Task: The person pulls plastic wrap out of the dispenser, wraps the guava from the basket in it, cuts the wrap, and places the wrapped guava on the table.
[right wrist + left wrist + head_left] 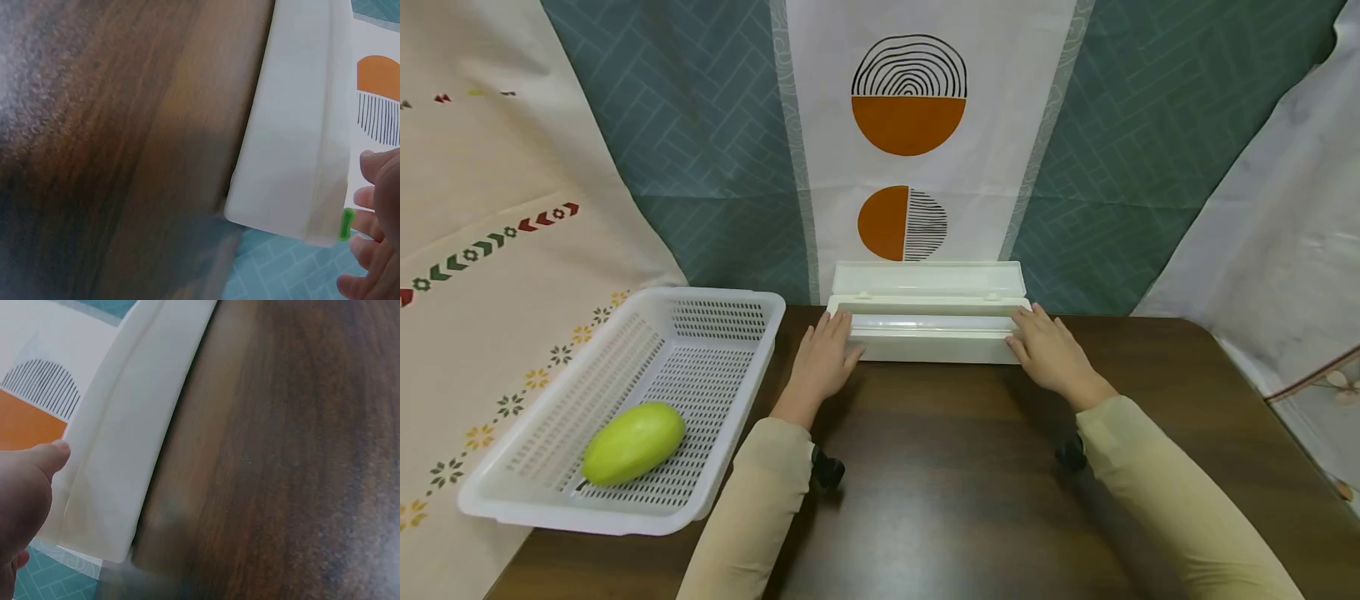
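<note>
A long white cling film dispenser (pixel 936 349) stands at the far edge of the table, its lid (pixel 928 280) tipped back. A pale roll (pixel 925 322) lies inside. My left hand (pixel 825 357) rests at the dispenser's left end with fairly straight fingers; in the left wrist view its thumb (pixel 53 456) touches the upper edge. At the opposite end is my right hand (pixel 1051 350), fingers loosely extended over the corner. The right wrist view shows a small green piece (pixel 345 224) near those fingertips. Neither hand is seen curled round the dispenser.
On the left, a white perforated basket (pixel 741 400) holds a yellow-green oval fruit (pixel 634 443). Dark brown wooden table (pixel 940 483) spreads in front of the dispenser. Patterned cloths (pixel 715 125) hang behind and at both sides.
</note>
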Tool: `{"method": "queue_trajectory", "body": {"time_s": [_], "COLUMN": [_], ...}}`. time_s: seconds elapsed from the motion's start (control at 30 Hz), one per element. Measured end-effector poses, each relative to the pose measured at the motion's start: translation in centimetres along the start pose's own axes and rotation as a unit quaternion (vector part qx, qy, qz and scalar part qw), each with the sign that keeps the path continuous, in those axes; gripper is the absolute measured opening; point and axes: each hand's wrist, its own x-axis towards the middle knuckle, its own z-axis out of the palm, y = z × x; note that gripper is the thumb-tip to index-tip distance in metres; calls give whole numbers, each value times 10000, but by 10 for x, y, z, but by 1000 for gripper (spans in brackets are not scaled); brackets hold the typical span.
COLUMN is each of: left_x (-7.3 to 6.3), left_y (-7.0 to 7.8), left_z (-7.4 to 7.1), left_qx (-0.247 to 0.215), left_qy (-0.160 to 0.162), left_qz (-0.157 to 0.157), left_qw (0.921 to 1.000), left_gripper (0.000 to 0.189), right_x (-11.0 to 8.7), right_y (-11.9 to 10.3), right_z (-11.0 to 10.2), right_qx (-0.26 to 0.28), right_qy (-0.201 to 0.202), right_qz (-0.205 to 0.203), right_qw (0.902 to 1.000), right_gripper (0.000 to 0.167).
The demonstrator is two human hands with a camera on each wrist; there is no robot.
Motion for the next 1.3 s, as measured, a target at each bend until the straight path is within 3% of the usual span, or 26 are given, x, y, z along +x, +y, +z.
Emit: {"method": "queue_trajectory", "body": {"time_s": [0.2, 0.47, 0.6, 0.77, 1.13, 1.3], "left_x": [5, 10, 14, 18, 29, 34], "left_y": [-1, -2, -2, -1, 4, 5], "left_z": [-2, -3, -3, -6, -17, -21], "left_qx": [37, 96, 150, 253, 498, 553], "left_qy": [208, 1127, 1351, 1203, 427, 256], "left_qz": [14, 600, 791, 697, 287, 258], "left_qw": [9998, 9918, 9876, 9900, 9974, 9978], "left_gripper": [48, 29, 23, 20, 21, 20], "right_x": [4, 8, 10, 12, 18, 20], "right_y": [3, 8, 9, 11, 12, 11], "right_z": [1, 3, 3, 5, 3, 4], "right_qx": [-22, -29, 113, 253, 670, 603], "right_qy": [-56, 327, 427, 459, 673, 712], "right_qz": [-68, -437, -453, -459, -371, -295], "right_qw": [10000, 9985, 9980, 9976, 9948, 9952], "right_gripper": [50, 38, 36, 31, 20, 19]}}
